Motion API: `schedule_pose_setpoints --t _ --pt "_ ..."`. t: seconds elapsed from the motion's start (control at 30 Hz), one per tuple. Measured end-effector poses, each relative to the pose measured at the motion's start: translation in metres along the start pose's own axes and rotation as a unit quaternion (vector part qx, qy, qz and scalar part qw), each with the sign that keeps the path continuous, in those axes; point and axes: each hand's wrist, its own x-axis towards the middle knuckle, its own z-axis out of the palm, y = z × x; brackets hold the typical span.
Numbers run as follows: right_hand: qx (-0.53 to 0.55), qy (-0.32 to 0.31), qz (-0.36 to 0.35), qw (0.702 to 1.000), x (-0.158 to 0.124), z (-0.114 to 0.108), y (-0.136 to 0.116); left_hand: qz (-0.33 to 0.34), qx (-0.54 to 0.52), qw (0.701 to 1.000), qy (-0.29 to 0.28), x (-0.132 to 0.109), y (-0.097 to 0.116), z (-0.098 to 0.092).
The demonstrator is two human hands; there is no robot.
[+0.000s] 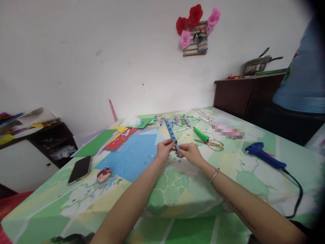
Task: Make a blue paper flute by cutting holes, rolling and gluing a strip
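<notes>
Both hands hold a blue paper strip with a row of darker round dots [170,130] over the middle of the table, its far end tilted up and away. My left hand [164,149] pinches it from the left near its lower part. On the other side my right hand [190,153] grips the lower end, fingertips closed on it. Small blue dots [179,161] lie on the tablecloth just below the hands. A blue foam or paper sheet [137,152] is spread left of my left hand. Gold-handled scissors [215,145] and a green cutter or pen [201,134] lie beyond my right hand.
A blue glue gun [265,156] with a black cord lies at right. Left are a phone [80,169], a pink-and-red case [104,175] and coloured sheets [96,144]. Small rolled pieces [177,120] lie at the back. A person in blue [302,78] stands at right.
</notes>
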Motion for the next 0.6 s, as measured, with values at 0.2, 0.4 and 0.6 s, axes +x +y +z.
schedule_pose_setpoints --t 0.2,0.4,0.6 --pt "0.046 -0.032 0.020 0.998 0.000 0.001 -0.002 -0.043 -0.021 0.995 -0.085 0.001 0.006 -0.009" --pt "0.097 -0.067 0.036 0.992 -0.003 0.000 -0.007 -0.060 -0.028 0.989 -0.129 -0.001 0.016 -0.013" --pt "0.118 -0.080 0.045 0.989 -0.004 0.000 -0.010 -0.034 -0.029 0.990 -0.132 -0.003 0.020 -0.008"
